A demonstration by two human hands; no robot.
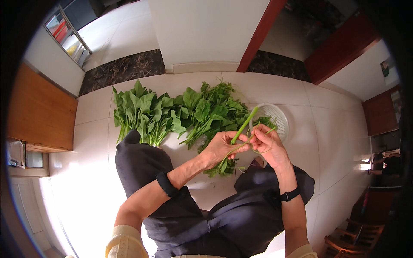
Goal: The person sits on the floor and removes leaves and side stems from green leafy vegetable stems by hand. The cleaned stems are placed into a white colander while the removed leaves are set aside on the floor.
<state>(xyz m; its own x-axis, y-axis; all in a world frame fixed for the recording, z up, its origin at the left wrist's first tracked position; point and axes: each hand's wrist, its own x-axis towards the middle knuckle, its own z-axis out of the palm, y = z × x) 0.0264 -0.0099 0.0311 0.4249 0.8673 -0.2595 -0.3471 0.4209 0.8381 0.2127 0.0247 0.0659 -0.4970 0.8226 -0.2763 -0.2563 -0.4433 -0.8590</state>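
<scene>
My left hand [222, 145] grips a thick, bright green stem [245, 125] that points up and to the right. Close beside it, my right hand [268, 144] pinches a thin tendril-like strand [258, 151] that loops between both hands. A white plastic colander [283, 124] stands on the floor just beyond my right hand, with some green pieces inside, partly hidden by the hand. Ahead of my left hand lies a heap of leafy vines with curling tendrils [214, 109]. Bundled long-stemmed leafy greens [145, 111] lie to its left. Loose leaves [222, 169] rest beneath my left hand.
Pale floor tiles [300, 93] surround the greens. My knees in dark trousers [145, 167] flank the working spot. A white wall [206, 35] rises ahead, beside a red door frame [258, 38]. A wooden cabinet [45, 111] stands left, a wooden chair [355, 240] at lower right.
</scene>
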